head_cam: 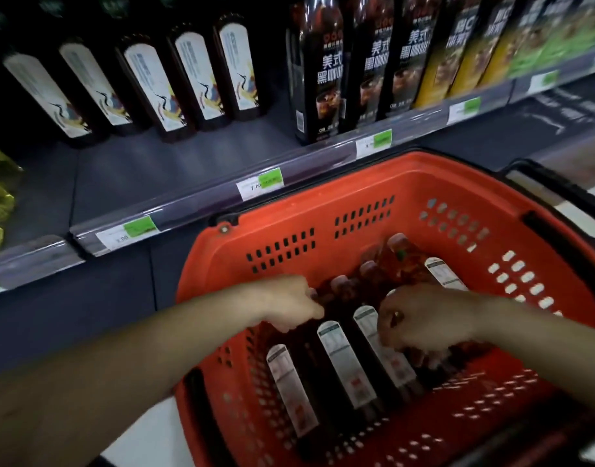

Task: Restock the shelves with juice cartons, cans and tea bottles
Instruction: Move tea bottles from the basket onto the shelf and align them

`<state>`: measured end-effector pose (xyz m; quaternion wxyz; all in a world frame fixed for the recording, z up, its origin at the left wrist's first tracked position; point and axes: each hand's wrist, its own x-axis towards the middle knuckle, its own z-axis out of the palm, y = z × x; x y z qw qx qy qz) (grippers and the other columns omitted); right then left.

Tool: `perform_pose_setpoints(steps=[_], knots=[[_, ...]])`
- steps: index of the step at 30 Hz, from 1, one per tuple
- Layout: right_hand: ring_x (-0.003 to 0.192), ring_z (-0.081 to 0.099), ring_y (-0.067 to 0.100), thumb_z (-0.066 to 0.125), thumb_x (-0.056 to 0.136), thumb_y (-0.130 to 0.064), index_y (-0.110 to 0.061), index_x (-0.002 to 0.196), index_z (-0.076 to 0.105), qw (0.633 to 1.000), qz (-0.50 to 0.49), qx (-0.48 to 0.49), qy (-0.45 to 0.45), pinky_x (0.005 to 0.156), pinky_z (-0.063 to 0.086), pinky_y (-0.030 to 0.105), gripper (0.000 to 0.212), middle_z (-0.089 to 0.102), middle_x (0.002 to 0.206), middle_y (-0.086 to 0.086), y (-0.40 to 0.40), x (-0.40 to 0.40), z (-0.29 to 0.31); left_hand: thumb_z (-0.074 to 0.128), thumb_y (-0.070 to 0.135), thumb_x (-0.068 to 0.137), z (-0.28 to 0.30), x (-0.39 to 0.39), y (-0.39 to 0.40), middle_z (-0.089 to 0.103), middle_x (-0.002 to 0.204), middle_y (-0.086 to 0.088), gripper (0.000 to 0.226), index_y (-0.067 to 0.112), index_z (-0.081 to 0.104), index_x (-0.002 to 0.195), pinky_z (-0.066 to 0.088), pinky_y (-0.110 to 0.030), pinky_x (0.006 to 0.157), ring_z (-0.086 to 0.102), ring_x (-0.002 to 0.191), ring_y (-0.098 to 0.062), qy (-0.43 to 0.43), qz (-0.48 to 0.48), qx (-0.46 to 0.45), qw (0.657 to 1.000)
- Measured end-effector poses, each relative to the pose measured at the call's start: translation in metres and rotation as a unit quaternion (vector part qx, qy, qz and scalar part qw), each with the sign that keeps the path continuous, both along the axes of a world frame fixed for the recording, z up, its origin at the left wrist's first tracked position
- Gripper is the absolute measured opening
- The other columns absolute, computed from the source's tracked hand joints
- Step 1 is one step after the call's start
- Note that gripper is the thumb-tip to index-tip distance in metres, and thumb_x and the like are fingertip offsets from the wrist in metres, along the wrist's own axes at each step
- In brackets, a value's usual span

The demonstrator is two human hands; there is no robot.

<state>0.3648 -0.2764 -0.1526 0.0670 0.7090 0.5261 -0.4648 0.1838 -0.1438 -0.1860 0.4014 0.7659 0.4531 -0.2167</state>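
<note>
Five tea bottles (201,72) stand on the shelf (188,156) while several wait in the basket (356,197), where both the left hand (289,303) and right hand (424,320) curl fingers around bottles.

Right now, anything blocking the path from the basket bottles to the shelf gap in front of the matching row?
Nothing visible. Both hands, left and right, are already on the bottles in the basket. The shelf in front of the standing row is bare, and the basket's top is open.
</note>
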Motion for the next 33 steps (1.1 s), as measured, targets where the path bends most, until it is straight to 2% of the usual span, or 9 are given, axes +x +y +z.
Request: perform_pose_setpoints(steps=[2,4,6,9,12,17,23,28,33], knots=[[0.074,0.067,0.018,0.06,0.09,-0.031,-0.004,0.096,0.073,0.998,0.048,-0.044,-0.014,0.068,0.054,0.031,0.03,0.073,0.09,0.009,-0.004,-0.008,-0.02,0.064,0.036,0.098,-0.02,0.014,0.007,0.065,0.092,-0.006,0.026,0.01,0.06,0.094,0.057,-0.022,0.062,0.071,0.083,-0.022,0.024,0.053,-0.036,0.998],[0.076,0.058,0.017,0.062,0.092,-0.041,-0.011,0.086,0.07,0.991,0.101,-0.081,-0.026,0.073,0.048,0.029,0.031,0.064,0.08,0.002,-0.007,-0.017,-0.035,0.06,0.036,0.101,-0.037,0.024,0.015,0.064,0.115,-0.011,0.032,0.009,0.061,0.116,0.06,-0.034,0.09,0.067,0.112,-0.03,0.026,0.094,-0.051,0.994],[0.075,0.056,0.016,0.063,0.092,-0.051,-0.017,0.075,0.062,0.982,0.138,-0.128,-0.023,0.066,0.045,0.028,0.038,0.06,0.078,-0.001,-0.007,-0.023,-0.046,0.055,0.035,0.103,-0.05,0.03,0.021,0.059,0.117,-0.01,0.038,0.008,0.057,0.13,0.054,-0.042,0.104,0.062,0.119,-0.031,0.03,0.117,-0.051,0.991],[0.091,0.062,0.019,0.064,0.09,-0.057,-0.013,0.103,0.067,0.969,0.155,-0.189,-0.019,0.063,0.044,0.026,0.046,0.066,0.106,0.003,-0.005,-0.027,-0.057,0.054,0.032,0.104,-0.066,0.034,0.026,0.058,0.106,-0.009,0.028,0.01,0.058,0.121,0.054,-0.038,0.1,0.061,0.102,-0.027,0.051,0.142,-0.072,0.986],[0.099,0.066,0.022,0.071,0.088,-0.047,-0.008,0.125,0.066,0.966,0.113,-0.231,0.011,0.067,0.051,0.027,0.054,0.069,0.114,0.003,0.005,-0.035,-0.066,0.054,0.033,0.104,-0.071,0.038,0.024,0.061,0.122,-0.02,0.041,0.007,0.055,0.136,0.057,-0.043,0.099,0.067,0.108,-0.033,0.067,0.168,-0.09,0.979],[0.106,0.064,0.028,0.071,0.09,-0.041,-0.007,0.127,0.063,0.966,0.096,-0.238,0.022,0.067,0.054,0.031,0.051,0.06,0.118,0.008,0.019,-0.055,-0.09,0.054,0.029,0.105,-0.079,0.051,0.009,0.045,0.15,-0.026,0.05,0.007,0.045,0.149,0.055,-0.054,0.099,0.056,0.127,-0.046,0.066,0.189,-0.118,0.973],[0.109,0.067,0.033,0.077,0.081,-0.052,-0.009,0.123,0.06,0.967,0.066,-0.247,0.013,0.094,0.057,0.047,0.063,0.061,0.124,0.011,0.021,-0.055,-0.099,0.071,0.032,0.096,-0.099,0.05,0.002,0.036,0.161,-0.014,0.074,0.012,0.033,0.157,0.045,-0.045,0.102,0.042,0.143,-0.037,0.01,0.26,-0.135,0.956],[0.111,0.067,0.034,0.081,0.079,-0.048,-0.018,0.082,0.063,0.963,0.042,-0.265,0.034,0.096,0.056,0.05,0.034,0.062,0.108,0.008,0.021,-0.047,-0.108,0.064,0.035,0.094,-0.103,0.049,-0.007,0.043,0.153,-0.012,0.065,0.018,0.038,0.151,0.039,-0.045,0.114,0.044,0.138,-0.037,-0.007,0.274,-0.111,0.955],[0.111,0.067,0.037,0.081,0.079,-0.048,-0.006,0.127,0.062,0.964,0.059,-0.258,0.009,0.098,0.055,0.05,0.067,0.063,0.123,0.016,0.023,-0.047,-0.108,0.048,0.023,0.102,-0.104,0.05,-0.014,0.053,0.143,-0.01,0.037,0.015,0.053,0.138,0.047,-0.033,0.103,0.054,0.13,-0.03,-0.029,0.273,-0.026,0.961]])
